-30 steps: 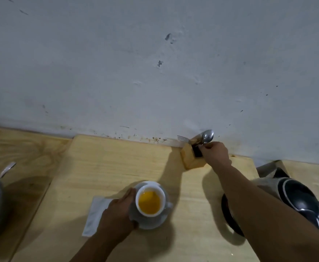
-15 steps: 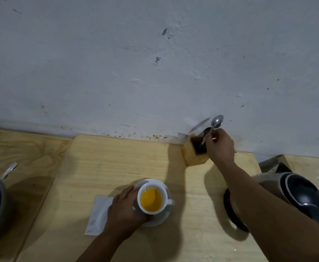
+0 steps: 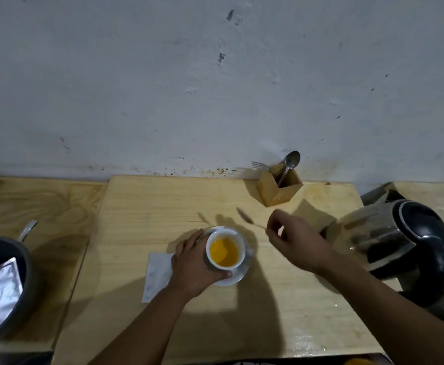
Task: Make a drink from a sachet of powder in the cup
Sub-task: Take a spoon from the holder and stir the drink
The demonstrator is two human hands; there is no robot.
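while left hand [image 3: 195,264] steadies cup [image 3: 224,249] — right hand [image 3: 294,238] pinches blurred spoon [image 3: 248,221].

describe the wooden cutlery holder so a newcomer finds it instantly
Follow the white wall down to the pale wooden board. At the board's far right corner stands the wooden cutlery holder, a small open box. Only it holds an upright spoon and fork.

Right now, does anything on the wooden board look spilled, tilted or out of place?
Nothing looks spilled. The cup stands upright on its saucer, steadied by the left hand. The right hand holds a spoon, blurred by motion, above the board. A napkin lies flat under the saucer's left side.
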